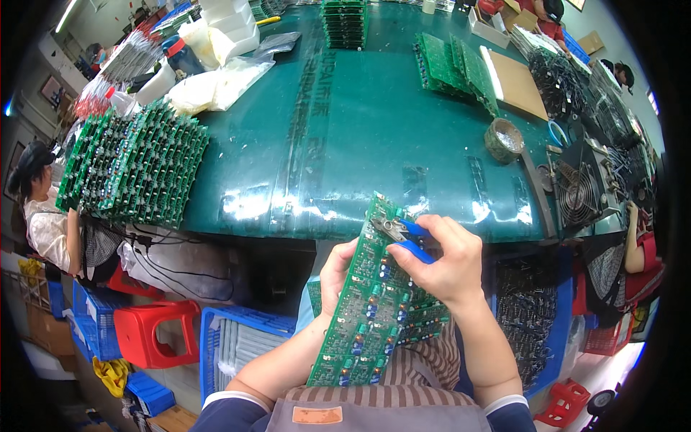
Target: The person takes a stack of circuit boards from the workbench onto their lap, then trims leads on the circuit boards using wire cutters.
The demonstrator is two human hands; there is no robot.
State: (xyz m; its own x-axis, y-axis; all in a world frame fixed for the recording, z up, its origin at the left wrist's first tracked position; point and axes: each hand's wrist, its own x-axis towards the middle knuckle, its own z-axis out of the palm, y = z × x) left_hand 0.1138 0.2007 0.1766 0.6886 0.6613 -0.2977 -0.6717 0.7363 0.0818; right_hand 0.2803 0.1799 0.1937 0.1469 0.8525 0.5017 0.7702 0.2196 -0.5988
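A long green circuit board panel, dotted with small components, is tilted upright over my lap. My left hand grips it by its left edge, fingers partly hidden behind it. In my right hand is a pair of cutting pliers with blue handles; the metal jaws rest at the top part of the panel. Whether the jaws are closed on a component I cannot tell. More green boards show behind the panel, by my right wrist.
Stacked circuit boards stand on the green tabletop at left, more boards at the far right. A small round pot and a fan sit at right. Blue crates and a red stool are below. People sit at both sides.
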